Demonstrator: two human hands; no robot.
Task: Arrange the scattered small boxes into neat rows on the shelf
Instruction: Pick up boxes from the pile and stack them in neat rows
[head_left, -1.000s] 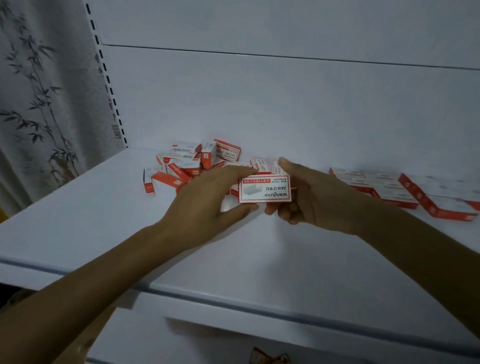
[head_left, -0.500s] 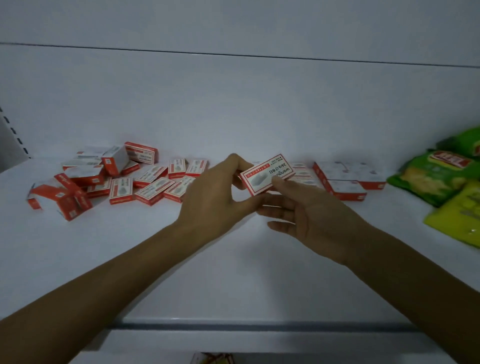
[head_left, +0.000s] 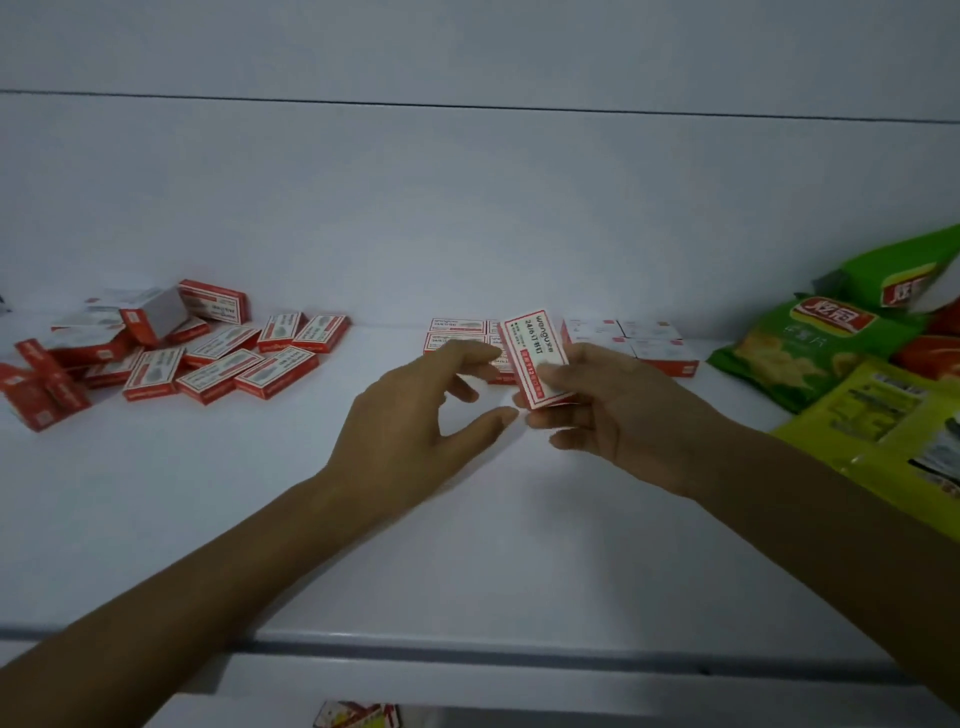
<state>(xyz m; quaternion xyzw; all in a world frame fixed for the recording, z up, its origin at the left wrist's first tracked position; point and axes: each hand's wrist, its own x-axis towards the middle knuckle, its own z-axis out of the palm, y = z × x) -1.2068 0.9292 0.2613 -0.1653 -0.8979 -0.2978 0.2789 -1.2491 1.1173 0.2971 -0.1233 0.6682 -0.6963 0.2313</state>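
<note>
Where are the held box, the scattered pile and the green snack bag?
held box (head_left: 532, 343), head view, printed top face.
scattered pile (head_left: 221, 371), head view, a middle box's top.
green snack bag (head_left: 800, 353), head view, front panel.

Open shelf (head_left: 156, 493) runs along the near side and middle. A loose heap of boxes (head_left: 171, 358) blocks the far left, tidy rows (head_left: 649, 345) the far centre by the back wall (head_left: 467, 208), with a bare gap between them. Snack bags (head_left: 810, 364) crowd the right. The left hand (head_left: 410, 431) and the right hand (head_left: 623, 415), gripping one box (head_left: 532, 353), hang mid-shelf.
</note>
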